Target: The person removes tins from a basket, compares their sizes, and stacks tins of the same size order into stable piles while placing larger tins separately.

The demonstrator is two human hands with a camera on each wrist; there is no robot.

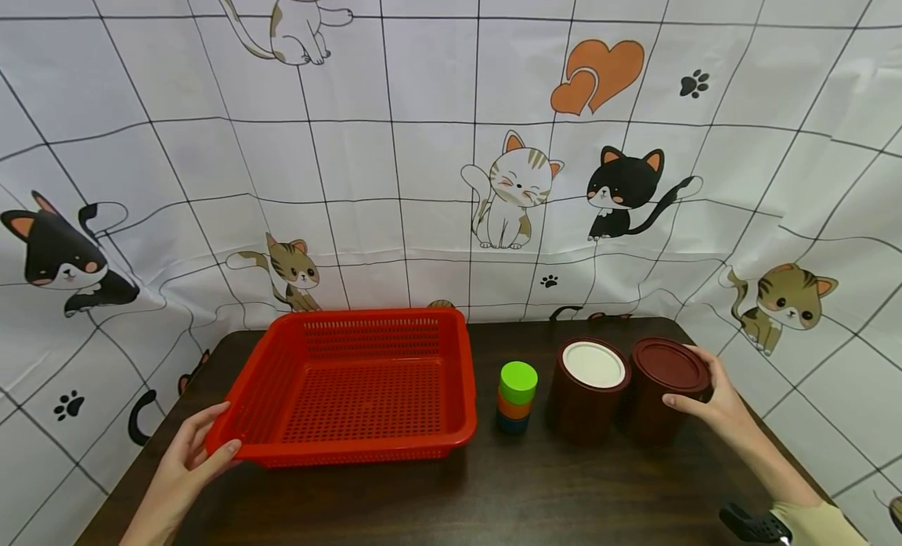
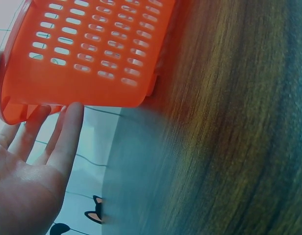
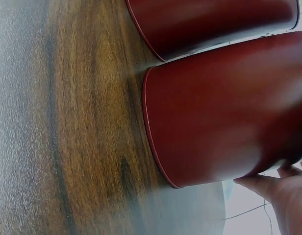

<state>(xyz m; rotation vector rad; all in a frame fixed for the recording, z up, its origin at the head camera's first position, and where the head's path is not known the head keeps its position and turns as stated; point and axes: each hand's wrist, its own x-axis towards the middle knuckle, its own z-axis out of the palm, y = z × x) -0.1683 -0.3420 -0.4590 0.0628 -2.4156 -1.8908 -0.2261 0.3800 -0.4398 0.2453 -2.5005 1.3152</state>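
A red plastic basket (image 1: 366,450) with slotted walls sits on the table's left side. My left hand (image 1: 185,460) holds its near left corner, thumb at the front rim and fingers along the left side; in the left wrist view the fingers (image 2: 67,134) reach up to the rim. At the right stands a dark red-brown canister (image 1: 651,409) with a matching lid (image 1: 671,363). The right hand (image 1: 719,397) grips it near the top, thumb in front and fingers around the far side. In the right wrist view the canister (image 3: 214,117) stands upright on the table, with fingertips at its side.
A second brown canister (image 1: 585,409) with a white top (image 1: 594,364) stands close beside the gripped one. Left of it is a small stack of green, orange and dark blue cups (image 1: 517,383). The dark wood table (image 1: 493,499) meets a cat-print wall sheet (image 1: 395,162) behind.
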